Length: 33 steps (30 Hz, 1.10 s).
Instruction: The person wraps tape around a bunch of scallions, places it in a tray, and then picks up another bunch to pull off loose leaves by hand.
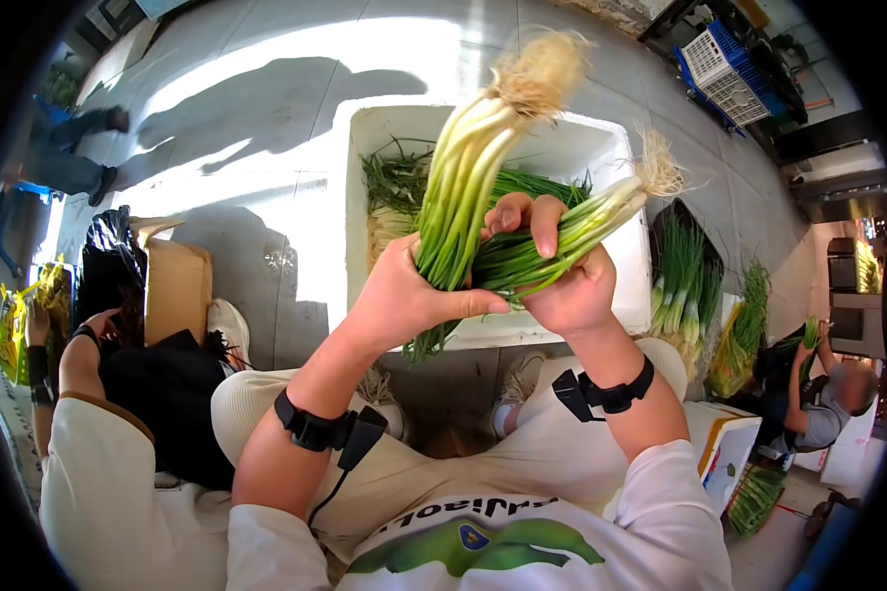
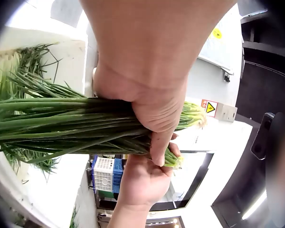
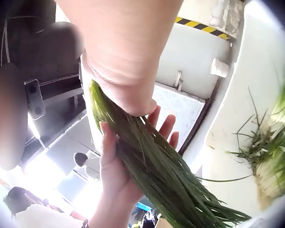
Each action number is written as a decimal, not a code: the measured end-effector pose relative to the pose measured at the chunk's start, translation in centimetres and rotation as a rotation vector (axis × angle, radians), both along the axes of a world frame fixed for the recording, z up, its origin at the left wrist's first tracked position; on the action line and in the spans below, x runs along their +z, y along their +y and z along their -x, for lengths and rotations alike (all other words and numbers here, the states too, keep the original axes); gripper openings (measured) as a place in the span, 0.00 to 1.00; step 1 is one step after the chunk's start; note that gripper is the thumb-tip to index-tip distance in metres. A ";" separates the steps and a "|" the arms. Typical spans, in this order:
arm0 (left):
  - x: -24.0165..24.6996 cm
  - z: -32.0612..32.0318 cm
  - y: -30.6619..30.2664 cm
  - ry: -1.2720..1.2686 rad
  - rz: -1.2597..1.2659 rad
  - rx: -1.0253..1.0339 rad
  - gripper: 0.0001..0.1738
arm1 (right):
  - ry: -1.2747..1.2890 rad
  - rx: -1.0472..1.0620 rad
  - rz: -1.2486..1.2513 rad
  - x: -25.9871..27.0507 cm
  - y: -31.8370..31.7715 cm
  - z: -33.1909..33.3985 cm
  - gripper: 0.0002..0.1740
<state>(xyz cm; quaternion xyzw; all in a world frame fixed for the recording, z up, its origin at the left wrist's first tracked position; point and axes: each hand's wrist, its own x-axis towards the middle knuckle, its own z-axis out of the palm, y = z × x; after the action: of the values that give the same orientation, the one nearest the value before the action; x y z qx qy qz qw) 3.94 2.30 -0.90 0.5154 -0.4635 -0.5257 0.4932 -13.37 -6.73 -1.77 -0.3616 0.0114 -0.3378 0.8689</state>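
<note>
My left hand (image 1: pixel 399 295) grips a large bunch of scallions (image 1: pixel 468 167), its white stalks and tangled roots pointing up and away. A smaller bunch of scallions (image 1: pixel 606 212) lies in my right hand (image 1: pixel 577 291), fingers curled over it and roots toward the upper right. The two bunches cross at their green parts, where both hands meet. In the left wrist view, long green leaves (image 2: pixel 61 123) trail out from under the left hand. Below the hands stands a white foam box (image 1: pixel 350 148) with more scallions (image 1: pixel 389 212) inside.
To the right, a dark container holds upright scallions (image 1: pixel 685 276). A cardboard box (image 1: pixel 177 291) and black plastic bag (image 1: pixel 113 261) stand left, beside another person's sleeve (image 1: pixel 94 473). A white-and-blue crate (image 1: pixel 724 74) is at the far right. Another person (image 1: pixel 823 409) sits at right holding greens.
</note>
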 end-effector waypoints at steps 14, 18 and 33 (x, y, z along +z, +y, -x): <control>0.6 0.1 0.3 -0.116 -0.078 0.136 0.23 | 0.746 -0.316 0.466 2.6 -0.3 1.2 0.21; 0.3 -0.3 0.4 -0.202 -0.052 0.150 0.23 | 1.149 -0.379 0.901 6.6 -0.6 3.8 0.08; 0.3 -0.1 -0.1 -0.232 -0.155 -0.022 0.24 | 1.021 -0.888 1.927 9.9 -2.5 5.0 0.16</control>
<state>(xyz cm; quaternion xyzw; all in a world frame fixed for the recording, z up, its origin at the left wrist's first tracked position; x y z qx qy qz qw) 3.99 2.18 -0.60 0.6040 -0.4812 -0.5022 0.3891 -18.35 -9.20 8.09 -0.9267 0.2231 -0.2959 -0.0625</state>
